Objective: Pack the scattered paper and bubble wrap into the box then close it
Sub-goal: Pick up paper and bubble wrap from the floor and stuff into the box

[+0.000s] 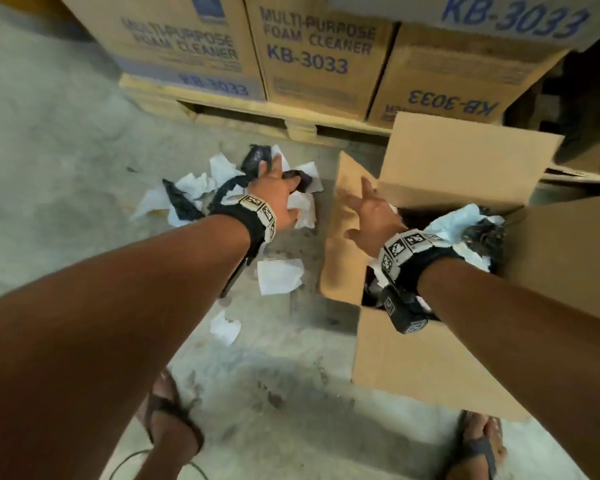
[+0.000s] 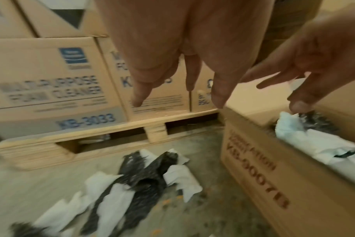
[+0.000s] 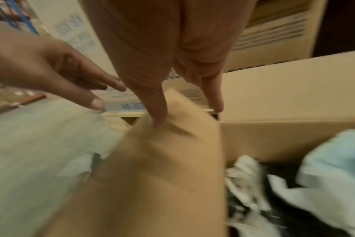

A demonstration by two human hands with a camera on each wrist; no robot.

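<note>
Both hands empty, fingers spread: left hand (image 1: 278, 192) probably over the floor pile (image 1: 201, 192), so scoop paper and bubble wrap (image 1: 257, 157) together while right hand (image 1: 374, 216) pins the box (image 1: 430, 358) flap (image 1: 347, 230) open.

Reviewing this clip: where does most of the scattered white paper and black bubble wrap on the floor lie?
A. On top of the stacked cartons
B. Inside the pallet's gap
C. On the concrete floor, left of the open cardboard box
C: the crumpled white paper and black bubble wrap pile lies on the grey concrete floor left of the open brown cardboard box.
</note>
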